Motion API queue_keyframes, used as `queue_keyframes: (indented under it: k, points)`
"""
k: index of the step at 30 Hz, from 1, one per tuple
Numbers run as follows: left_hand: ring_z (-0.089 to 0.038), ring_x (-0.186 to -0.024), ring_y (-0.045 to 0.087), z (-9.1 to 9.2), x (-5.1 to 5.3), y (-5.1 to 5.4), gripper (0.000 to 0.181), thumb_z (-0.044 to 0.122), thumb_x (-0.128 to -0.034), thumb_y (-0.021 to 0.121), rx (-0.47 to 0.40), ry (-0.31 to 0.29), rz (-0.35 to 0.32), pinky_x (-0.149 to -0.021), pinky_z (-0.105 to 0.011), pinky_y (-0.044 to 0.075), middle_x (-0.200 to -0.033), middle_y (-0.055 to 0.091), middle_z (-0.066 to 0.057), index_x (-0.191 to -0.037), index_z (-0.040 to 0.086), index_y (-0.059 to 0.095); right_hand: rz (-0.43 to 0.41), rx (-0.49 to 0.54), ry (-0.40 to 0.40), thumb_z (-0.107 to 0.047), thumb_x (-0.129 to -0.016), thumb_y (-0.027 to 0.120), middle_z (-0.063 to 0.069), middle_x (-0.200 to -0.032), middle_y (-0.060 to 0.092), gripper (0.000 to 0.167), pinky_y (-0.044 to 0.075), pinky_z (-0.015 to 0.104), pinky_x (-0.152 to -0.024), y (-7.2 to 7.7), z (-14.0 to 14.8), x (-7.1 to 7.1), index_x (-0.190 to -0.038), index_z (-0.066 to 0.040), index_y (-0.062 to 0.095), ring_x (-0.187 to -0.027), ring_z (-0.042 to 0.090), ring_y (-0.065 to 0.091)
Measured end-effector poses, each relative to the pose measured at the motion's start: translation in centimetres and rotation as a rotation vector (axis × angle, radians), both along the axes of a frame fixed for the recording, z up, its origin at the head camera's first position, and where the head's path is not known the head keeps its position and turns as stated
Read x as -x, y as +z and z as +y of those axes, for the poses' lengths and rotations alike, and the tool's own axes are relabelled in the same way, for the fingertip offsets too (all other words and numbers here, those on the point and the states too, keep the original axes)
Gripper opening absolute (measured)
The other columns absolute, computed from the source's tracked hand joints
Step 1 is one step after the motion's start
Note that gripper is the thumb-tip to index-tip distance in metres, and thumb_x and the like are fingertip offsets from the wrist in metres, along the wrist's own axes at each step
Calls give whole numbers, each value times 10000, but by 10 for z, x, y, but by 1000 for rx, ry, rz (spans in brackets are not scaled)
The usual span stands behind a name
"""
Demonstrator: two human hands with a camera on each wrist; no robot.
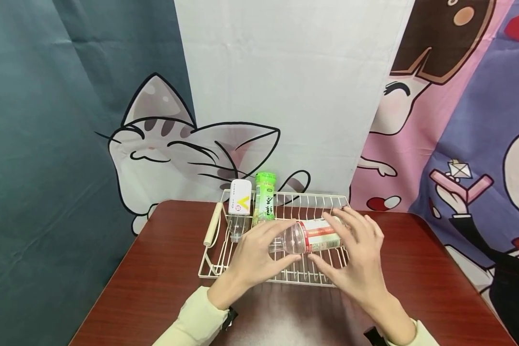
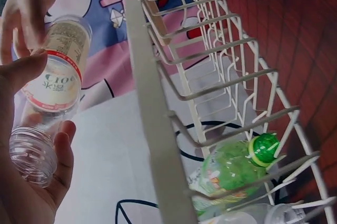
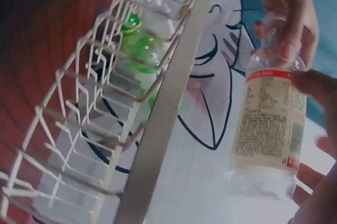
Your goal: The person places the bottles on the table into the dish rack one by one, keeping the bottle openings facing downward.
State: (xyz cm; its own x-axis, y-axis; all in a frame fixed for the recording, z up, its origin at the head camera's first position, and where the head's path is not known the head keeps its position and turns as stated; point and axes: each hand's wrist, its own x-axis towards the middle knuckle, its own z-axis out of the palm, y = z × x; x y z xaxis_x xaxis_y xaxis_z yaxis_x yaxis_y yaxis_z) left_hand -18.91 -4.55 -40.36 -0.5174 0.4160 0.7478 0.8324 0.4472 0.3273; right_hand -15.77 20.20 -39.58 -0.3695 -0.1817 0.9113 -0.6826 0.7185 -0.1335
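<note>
A clear plastic bottle (image 1: 322, 234) with a red-and-white label lies sideways above the wire rack (image 1: 304, 276). My left hand (image 1: 253, 254) curls round its neck end, thumb below and fingers above. At the label end, my right hand (image 1: 361, 257) holds the bottle with spread, curved fingers. The left wrist view shows the bottle's ridged, uncapped neck (image 2: 34, 153) between left thumb and fingers. In the right wrist view, the label's printed back (image 3: 266, 121) faces the camera, and right fingertips (image 3: 303, 82) meet its edge.
On the rack's left lie a green-ended bottle (image 1: 265, 197) and a clear bottle with a white base and yellow mark (image 1: 240, 197). A pale handle (image 1: 213, 225) is at the rack's left side. The brown table (image 1: 155, 269) meets a printed cloth backdrop (image 1: 294, 96).
</note>
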Motion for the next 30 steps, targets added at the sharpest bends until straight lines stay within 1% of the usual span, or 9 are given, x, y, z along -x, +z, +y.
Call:
queue_keyframes:
  k: [2,4,6,9,12,15,19,23,30]
  points:
    - [-220,-1256,731,-2,-1,-2,777,310,-800,1017,-21,10,-12,-1110,-371,564,-1385,759,-64,-1474,110,686,-9,161,25,-587,-970,811,267,-1418,674,763,244,427,-1279,-1,-2,-2,-1416,23,708,-1430,386,561]
    - [-225,-1260,730,-4,-3,-3,781,298,-796,1018,-48,20,-24,-1114,-391,564,-1382,759,-65,-1478,114,682,-70,366,86,-363,-984,869,234,-1459,653,661,315,294,-1274,-3,-5,-5,-1442,69,668,-1439,296,562]
    - [-237,-1256,734,-5,-4,-5,788,285,-784,1024,-78,28,-24,-1106,-410,571,-1374,763,-71,-1473,107,686,-162,595,191,-72,-969,852,191,-1519,609,610,415,215,-1210,-4,-10,-9,-1506,80,605,-1454,244,554]
    - [-253,-1261,735,-6,-4,-7,785,278,-774,1023,-107,38,-19,-1107,-424,572,-1387,760,-80,-1462,95,693,-285,909,322,210,-919,719,121,-1554,556,726,490,204,-1137,-4,-17,-11,-1593,25,525,-1454,253,537]
    - [-254,-1268,732,-5,-4,-8,773,279,-780,1018,-118,42,-26,-1111,-422,568,-1395,758,-79,-1457,91,696,-354,1128,383,159,-1007,634,139,-1532,544,671,455,237,-1177,-3,-24,-10,-1624,-48,473,-1465,285,509]
    - [-255,-1272,731,-4,-4,-9,767,269,-782,1016,-128,34,-38,-1112,-427,568,-1392,759,-83,-1455,88,695,-452,1300,449,39,-1088,593,132,-1554,514,589,508,241,-1086,-2,-30,-11,-1627,-132,430,-1420,226,528]
    - [-260,-1266,733,-2,-3,-9,768,259,-774,1019,-139,26,-34,-1111,-422,568,-1377,764,-93,-1449,83,697,-557,1407,551,-68,-1137,559,84,-1690,398,558,553,254,-975,-2,-35,-11,-1638,-215,364,-1412,176,528]
    - [-254,-1251,737,0,-4,-9,772,270,-777,1019,-133,29,-25,-1110,-395,567,-1366,767,-88,-1452,86,695,-586,1432,595,-44,-1130,568,33,-1756,300,590,588,245,-947,-1,-41,-9,-1646,-229,353,-1405,161,533]
    - [-230,-1214,747,3,-6,-11,779,260,-779,1021,-137,11,-19,-1092,-345,570,-1345,772,-75,-1461,98,683,-570,1489,600,14,-1107,593,71,-1593,469,578,629,259,-908,-2,-43,-7,-1611,-206,416,-1276,138,615]
